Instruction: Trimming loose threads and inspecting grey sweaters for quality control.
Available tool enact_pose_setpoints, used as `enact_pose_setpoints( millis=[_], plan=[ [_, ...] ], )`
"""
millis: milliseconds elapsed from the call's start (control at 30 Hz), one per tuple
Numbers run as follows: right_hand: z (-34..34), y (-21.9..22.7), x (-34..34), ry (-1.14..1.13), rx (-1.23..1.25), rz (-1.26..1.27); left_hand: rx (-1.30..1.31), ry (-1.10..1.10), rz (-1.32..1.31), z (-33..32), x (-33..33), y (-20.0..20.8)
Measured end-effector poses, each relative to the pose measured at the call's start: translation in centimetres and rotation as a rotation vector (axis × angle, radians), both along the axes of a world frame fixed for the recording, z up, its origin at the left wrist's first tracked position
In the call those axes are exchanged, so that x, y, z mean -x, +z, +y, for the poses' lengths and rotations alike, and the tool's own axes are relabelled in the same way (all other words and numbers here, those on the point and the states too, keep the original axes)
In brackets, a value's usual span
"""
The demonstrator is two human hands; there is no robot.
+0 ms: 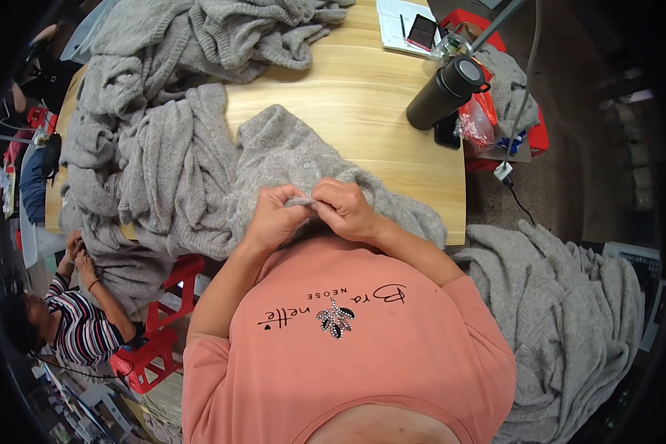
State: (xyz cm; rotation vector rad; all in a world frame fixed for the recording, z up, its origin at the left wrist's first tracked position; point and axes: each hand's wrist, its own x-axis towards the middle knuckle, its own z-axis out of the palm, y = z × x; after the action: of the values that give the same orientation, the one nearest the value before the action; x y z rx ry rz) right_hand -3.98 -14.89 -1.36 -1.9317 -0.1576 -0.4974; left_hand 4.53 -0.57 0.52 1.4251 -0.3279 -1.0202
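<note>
Several gray knits point(176, 159) drape a table point(355, 92) near stools point(132, 360).

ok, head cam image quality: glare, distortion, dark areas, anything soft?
Head view: pale sheen on the light wood-grain tabletop; fisheye bends its left edge, and the rim falls to black; far right is dim, detail hard to read; bare left hand, bare right hand and the fuzzy grey knit cloth pinched between them look fairly sharp, without obvious motion blur.
</note>
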Motion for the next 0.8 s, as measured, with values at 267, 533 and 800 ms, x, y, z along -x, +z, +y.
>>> enact_pose_setpoints(
  millis=[267, 533, 800],
  plan=[
    [-1.8, -2.0, 0.4, -0.097, -0.148, 0.106, 0.106, 0.108, 0.161, -2.0, 0.3, -0.5],
    [-4.1, -1.9, 0.4, -0.402, 0.254, 0.080, 0.030, 0.233, 0.085, -2.8, -2.2, 1.6],
    [-5.7, -8.0, 2.8, -0.540, 0.360, 0.428, 0.023, 0.168, 0.178, -3.3, -1.6, -1.7]
  ],
)
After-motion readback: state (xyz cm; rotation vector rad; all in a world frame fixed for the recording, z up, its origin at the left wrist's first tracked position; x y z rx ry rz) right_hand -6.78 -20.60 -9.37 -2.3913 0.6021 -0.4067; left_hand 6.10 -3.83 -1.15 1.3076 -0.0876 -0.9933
